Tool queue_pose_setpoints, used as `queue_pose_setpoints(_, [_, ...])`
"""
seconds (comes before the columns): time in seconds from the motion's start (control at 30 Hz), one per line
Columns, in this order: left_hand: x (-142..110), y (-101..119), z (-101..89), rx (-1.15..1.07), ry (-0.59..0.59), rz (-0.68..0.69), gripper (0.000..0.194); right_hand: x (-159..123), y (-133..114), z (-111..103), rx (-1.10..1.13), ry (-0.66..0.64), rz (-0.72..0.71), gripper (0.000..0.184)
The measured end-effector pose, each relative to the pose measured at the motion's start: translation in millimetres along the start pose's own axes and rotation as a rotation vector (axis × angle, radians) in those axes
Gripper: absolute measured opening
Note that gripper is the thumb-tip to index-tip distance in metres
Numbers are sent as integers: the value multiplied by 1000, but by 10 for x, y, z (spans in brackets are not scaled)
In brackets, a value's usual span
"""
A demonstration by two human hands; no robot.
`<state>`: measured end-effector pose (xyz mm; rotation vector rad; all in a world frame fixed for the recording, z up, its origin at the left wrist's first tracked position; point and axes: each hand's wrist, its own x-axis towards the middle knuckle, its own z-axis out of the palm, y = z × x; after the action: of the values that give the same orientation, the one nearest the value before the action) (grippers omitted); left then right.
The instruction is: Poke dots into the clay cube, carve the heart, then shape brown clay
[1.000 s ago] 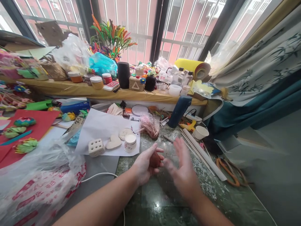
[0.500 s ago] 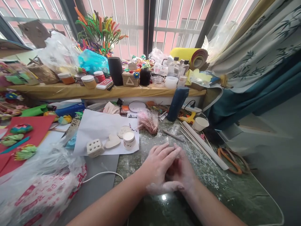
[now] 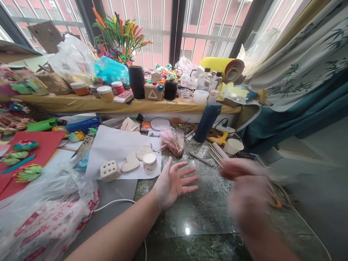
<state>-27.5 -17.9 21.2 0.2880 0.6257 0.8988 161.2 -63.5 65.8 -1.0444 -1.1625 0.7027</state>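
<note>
My left hand (image 3: 174, 185) is open, palm turned up and fingers spread, with whitish residue on the skin and nothing in it. Over the right part of the green table (image 3: 154, 232), my right hand (image 3: 248, 188) is smeared by motion, so its fingers and anything in them cannot be made out. Beneath and between the hands lies a clear sheet (image 3: 201, 221). Left of my left hand, a white die (image 3: 110, 170), a heart-shaped piece (image 3: 130, 164), a round disc (image 3: 143, 152) and a small white pot (image 3: 149, 163) rest on white paper (image 3: 108, 145).
Thin sticks (image 3: 215, 156) and a pointed tool (image 3: 201, 158) lie beyond the hands. A paper cup (image 3: 233, 146), a yellow glue gun (image 3: 219, 138) and a dark blue bottle (image 3: 208, 121) stand or lie behind. Orange-handled scissors (image 3: 276, 199) sit at right, partly hidden. A plastic bag (image 3: 54, 217) lies left.
My hands were pressed together over the table; now they are apart. The left has turned palm up and moved slightly left, while the right has swung to the right, over the roller and scissors.
</note>
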Motion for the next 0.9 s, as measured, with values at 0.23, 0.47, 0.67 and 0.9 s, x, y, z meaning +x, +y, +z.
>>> queue_pose_setpoints(0.23, [-9,53,24,266,281,381,45,-389,340,400,271,-69,511,46])
queue_pose_setpoints(0.47, [-148,15,3,1121,-76,643,34,-346,283,590,1071,-27,1178,32])
queue_pose_setpoints(0.67, [-104,-63,-119,1104,-267,707,93,-98,315,425,786,127,1157,16])
queue_pose_setpoints(0.9, [67,-43,-58,336,25,371,49,568,-257,-313,280,476,-103,26])
